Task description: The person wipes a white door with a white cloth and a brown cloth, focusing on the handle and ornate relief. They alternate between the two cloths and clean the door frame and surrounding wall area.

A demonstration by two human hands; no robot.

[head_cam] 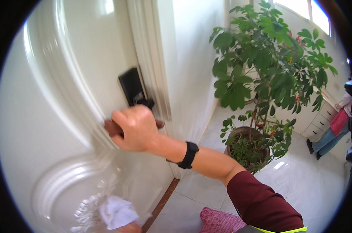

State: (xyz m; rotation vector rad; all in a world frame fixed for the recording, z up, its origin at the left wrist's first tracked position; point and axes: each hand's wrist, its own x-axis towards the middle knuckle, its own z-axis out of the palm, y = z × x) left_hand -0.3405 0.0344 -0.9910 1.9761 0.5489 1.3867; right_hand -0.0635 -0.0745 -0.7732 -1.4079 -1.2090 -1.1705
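My right hand [136, 128], with a black band on the wrist, is closed around a brown door handle [113, 128]. The handle's ends show on both sides of the fist. Just above the knuckles is a black lock plate [131, 86] on the white panelled door [85, 55]. Low in the view, my left hand [132, 227] is mostly hidden behind a white cloth [117, 211]. That cloth lies against the door beside a raised carved ornament [87, 214]; the fingers under it are out of sight.
A tall potted plant [248, 145] stands on the grey tiled floor [199, 189] to the right. Another person [334, 128] stands at the far right by white drawers [321, 121]. A pink patterned cloth [219, 221] shows at the bottom. A brown threshold strip [161, 205] runs beside the door.
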